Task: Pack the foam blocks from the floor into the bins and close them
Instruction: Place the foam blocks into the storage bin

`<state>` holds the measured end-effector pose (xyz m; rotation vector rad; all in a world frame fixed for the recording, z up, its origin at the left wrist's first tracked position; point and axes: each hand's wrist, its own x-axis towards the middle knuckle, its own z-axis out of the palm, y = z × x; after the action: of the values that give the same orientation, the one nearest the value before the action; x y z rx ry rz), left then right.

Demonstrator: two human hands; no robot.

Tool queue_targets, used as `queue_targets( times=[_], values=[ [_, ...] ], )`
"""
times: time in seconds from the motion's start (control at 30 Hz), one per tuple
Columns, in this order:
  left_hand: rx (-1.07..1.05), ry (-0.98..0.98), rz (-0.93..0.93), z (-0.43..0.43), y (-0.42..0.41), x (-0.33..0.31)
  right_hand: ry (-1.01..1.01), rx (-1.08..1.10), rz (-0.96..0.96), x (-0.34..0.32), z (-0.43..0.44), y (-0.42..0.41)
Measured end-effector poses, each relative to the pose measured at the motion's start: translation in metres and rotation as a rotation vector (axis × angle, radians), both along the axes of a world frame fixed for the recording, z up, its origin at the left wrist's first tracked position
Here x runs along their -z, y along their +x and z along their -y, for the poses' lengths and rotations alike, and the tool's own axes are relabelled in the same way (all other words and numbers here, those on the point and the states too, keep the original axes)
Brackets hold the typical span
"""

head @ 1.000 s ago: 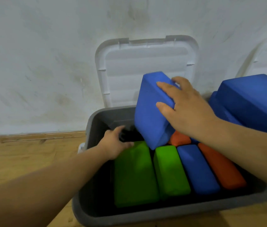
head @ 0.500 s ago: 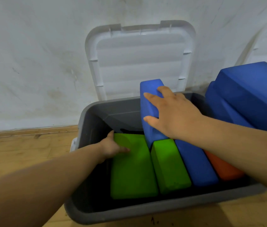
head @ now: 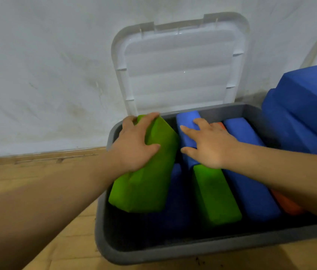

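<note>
I read left hand (head: 134, 145) grip clamped on tilted green block (head: 148, 184) at bin (head: 153, 252) left wall. The right hand (head: 210, 145) lies flat, unclenched, on blue block (head: 187, 121) mid-bin. I'd seat the green block edgewise, snug.

No readable text, labels or numbers anywhere.

Large green foam block (head: 150, 172): matt, fine-grained foam, soft rounded edges
Blue foam block (head: 251, 193), orange foam block (head: 288, 205): same matt foam, no shine
Bin (head: 173, 250): grey plastic, dull, faintly grainy rim
Lid (head: 179, 75): white plastic, smooth, ribbed, glossy with small highlights
Floor (head: 37, 168): pale wood planks, low sheen
Wall (head: 46, 75): white, matt, smudged and stained
</note>
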<state>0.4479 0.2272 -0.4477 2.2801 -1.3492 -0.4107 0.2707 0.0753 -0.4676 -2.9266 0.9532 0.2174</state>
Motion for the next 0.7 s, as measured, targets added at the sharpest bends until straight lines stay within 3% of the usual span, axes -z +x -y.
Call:
queue_targets(
  times=[0.3, 0.5, 0.57, 0.7],
  values=[
    [-0.087, -0.267, -0.052, -0.024, 0.029, -0.035, 0.104, 0.033, -0.12, 0.045, 0.006, 0.002],
    [-0.031, -0.383, -0.055, -0.037, 0.03, -0.044, 0.171, 0.073, -0.166, 0.027, 0.003, 0.003],
    [-0.009, -0.442, -0.069, -0.042, 0.033, -0.047, 0.233, 0.065, 0.017, 0.012, -0.001, 0.012],
    [0.006, -0.52, -0.1, -0.055, 0.041, -0.063, 0.737, 0.079, 0.669, -0.031, -0.016, 0.046]
  ],
)
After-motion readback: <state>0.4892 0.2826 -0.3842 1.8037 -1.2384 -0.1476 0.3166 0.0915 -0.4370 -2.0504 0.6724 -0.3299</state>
